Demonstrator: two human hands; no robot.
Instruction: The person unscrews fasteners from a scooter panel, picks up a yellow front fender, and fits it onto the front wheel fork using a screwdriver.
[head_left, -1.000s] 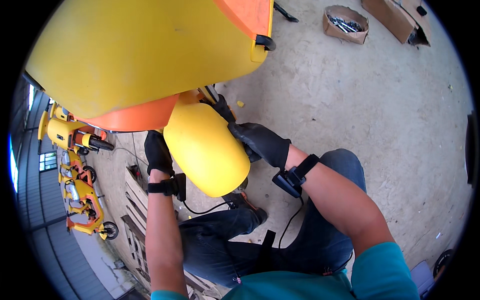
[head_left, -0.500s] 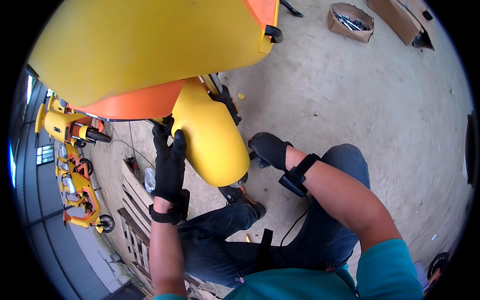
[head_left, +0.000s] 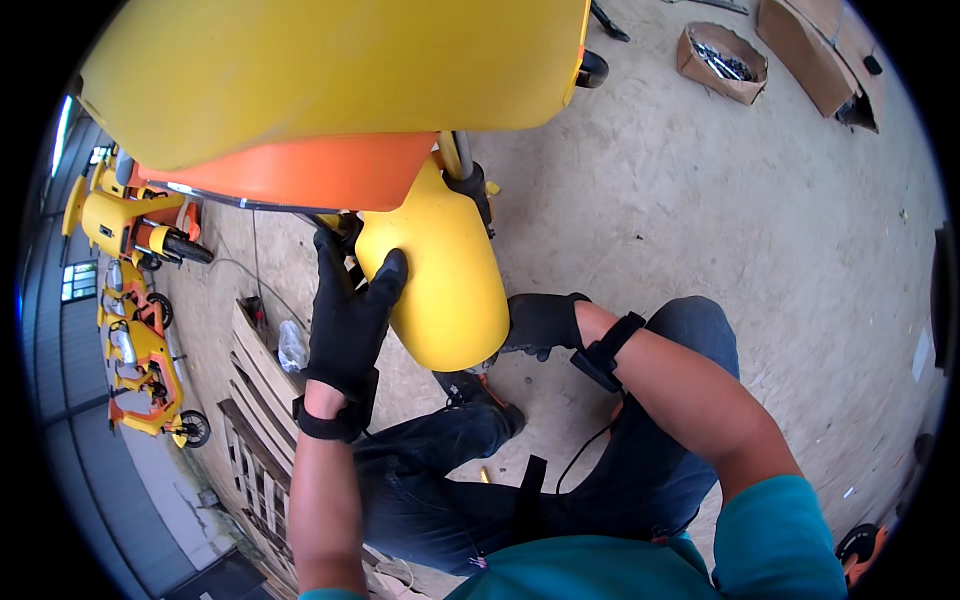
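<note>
A yellow front fender hangs below the orange and yellow body of an electric scooter. My left hand, in a black glove, grips the fender's left side. Its thumb lies on the yellow surface, while the fingers reach up beside it toward the fork and their tips are partly hidden. At the fender's lower right edge is my gloved right hand, fingers curled and partly hidden behind the edge; what they hold cannot be made out. A fork leg shows at the fender's upper right.
A cardboard box of metal parts stands on the concrete floor at the far right, beside a larger carton. Several yellow and orange scooters are parked at left. A wooden pallet and a clear plastic bag lie nearer.
The scooter body and fender have shifted slightly right in view. My left thumb has moved farther onto the fender. My right hand has come from beside the fender to its edge, fingertips going behind it.
</note>
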